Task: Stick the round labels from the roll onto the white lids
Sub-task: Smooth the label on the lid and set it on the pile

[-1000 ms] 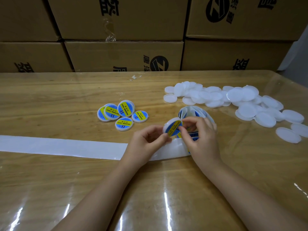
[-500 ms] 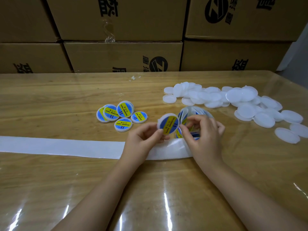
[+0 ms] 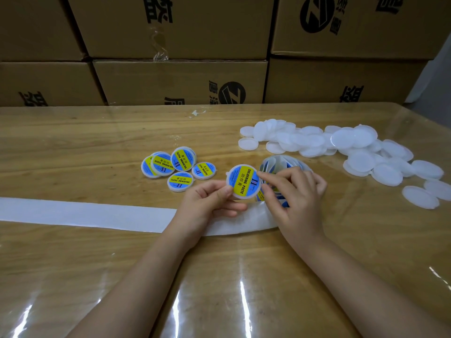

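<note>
**Two hands on one labelled lid at mid-table**

One round white plastic lid with a blue-and-yellow label (image 3: 242, 181) is held tilted above the glossy wooden table (image 3: 73, 137). The left hand (image 3: 210, 203) pinches its 7 o'clock rim between thumb and curled fingers. The right hand (image 3: 292, 193), fingers curled, nips the 3 o'clock rim with its index fingertip and thumb.

Just behind the right hand, the roll of round labels (image 3: 280, 164) stands on the table. Its white backing strip (image 3: 85, 213) runs off the table's 9 o'clock edge. Five labelled lids (image 3: 175, 167) cluster at 10 o'clock. A heap of plain white lids (image 3: 341, 152) spreads from 12 towards 3 o'clock. Bare tabletop lies at 6 o'clock, and brown cardboard boxes (image 3: 180, 81) wall the far edge.
</note>
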